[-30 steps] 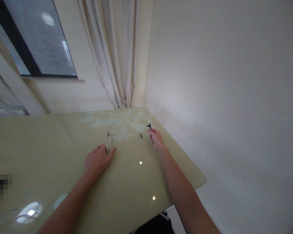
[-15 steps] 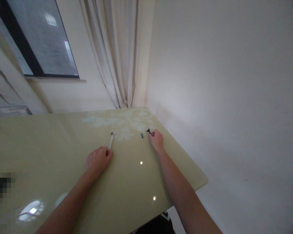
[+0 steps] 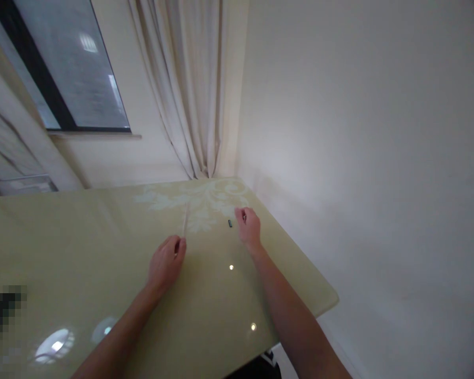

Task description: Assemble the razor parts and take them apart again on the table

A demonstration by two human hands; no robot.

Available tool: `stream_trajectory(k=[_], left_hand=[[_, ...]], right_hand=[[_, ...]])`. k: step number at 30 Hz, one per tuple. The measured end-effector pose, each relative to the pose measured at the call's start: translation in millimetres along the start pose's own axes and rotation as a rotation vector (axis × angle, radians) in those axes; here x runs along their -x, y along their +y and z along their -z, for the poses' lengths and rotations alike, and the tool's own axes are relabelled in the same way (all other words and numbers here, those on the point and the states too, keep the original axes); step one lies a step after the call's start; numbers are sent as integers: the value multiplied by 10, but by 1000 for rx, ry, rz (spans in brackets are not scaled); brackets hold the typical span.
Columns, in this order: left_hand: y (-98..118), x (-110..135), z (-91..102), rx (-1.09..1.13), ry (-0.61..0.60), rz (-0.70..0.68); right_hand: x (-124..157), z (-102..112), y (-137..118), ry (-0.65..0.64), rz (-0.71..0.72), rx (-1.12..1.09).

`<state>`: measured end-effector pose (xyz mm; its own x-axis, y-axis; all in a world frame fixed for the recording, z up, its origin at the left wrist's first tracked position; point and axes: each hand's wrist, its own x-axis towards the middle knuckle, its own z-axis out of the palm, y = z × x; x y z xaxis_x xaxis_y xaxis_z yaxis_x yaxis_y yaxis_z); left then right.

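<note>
My left hand (image 3: 168, 263) is closed, with thumb and forefinger pinched on the lower end of a slim white stick (image 3: 186, 218). The stick points away from me over the table and looks faint and smeared; no dark tip shows on it. To the right, my right hand (image 3: 249, 226) is closed with its fingers curled, and what lies inside them is hidden. Just left of that hand, a small dark oblong piece (image 3: 229, 223) lies on the table, apart from both hands.
The glossy pale yellow table (image 3: 205, 316) has a white floral pattern near its far corner. Its right edge runs beside a plain wall (image 3: 359, 184). A curtain (image 3: 197, 95) hangs behind the far edge. A blurred dark object (image 3: 0, 313) is at the left.
My left hand has moved slightly right and turned more upright, and the stick's dark tip no longer shows. The black branched piece seen at my right fingertips is out of sight.
</note>
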<state>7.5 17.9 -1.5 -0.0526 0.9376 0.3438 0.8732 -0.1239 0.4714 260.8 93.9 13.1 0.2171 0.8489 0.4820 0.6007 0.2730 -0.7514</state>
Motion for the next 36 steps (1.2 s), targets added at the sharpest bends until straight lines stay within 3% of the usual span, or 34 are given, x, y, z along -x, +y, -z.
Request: stream_trajectory(k=[2, 5, 8, 11, 13, 18, 21, 26, 31, 36], left_hand=[[240, -11, -37, 91, 22, -93], [618, -87, -163, 178, -20, -250], [853, -270, -377, 272, -105, -294], [892, -525, -630, 247, -153, -193], [852, -675, -789, 210, -144, -139], [745, -862, -1050, -12, -272, -134], [747, -915, -1099, 106, -271, -91], [657, -809, -960, 317, -242, -3], [244, -235, -555, 738, -221, 70], [85, 106, -254, 700, -84, 104]], right_hand=[[115, -72, -182, -141, 35, -240], [234, -196, -303, -296, 11, -429], [196, -218, -232, -240, -129, -566], [52, -112, -79, -17, -257, -691], [-32, -25, 2, 55, -343, -791], [-79, 36, 66, -26, -638, -995], [-55, 10, 46, -86, -682, -1015], [-17, 20, -68, -170, -743, -1034], [78, 3, -240, -316, -738, -1115], [239, -69, -339, -569, -617, -1138]])
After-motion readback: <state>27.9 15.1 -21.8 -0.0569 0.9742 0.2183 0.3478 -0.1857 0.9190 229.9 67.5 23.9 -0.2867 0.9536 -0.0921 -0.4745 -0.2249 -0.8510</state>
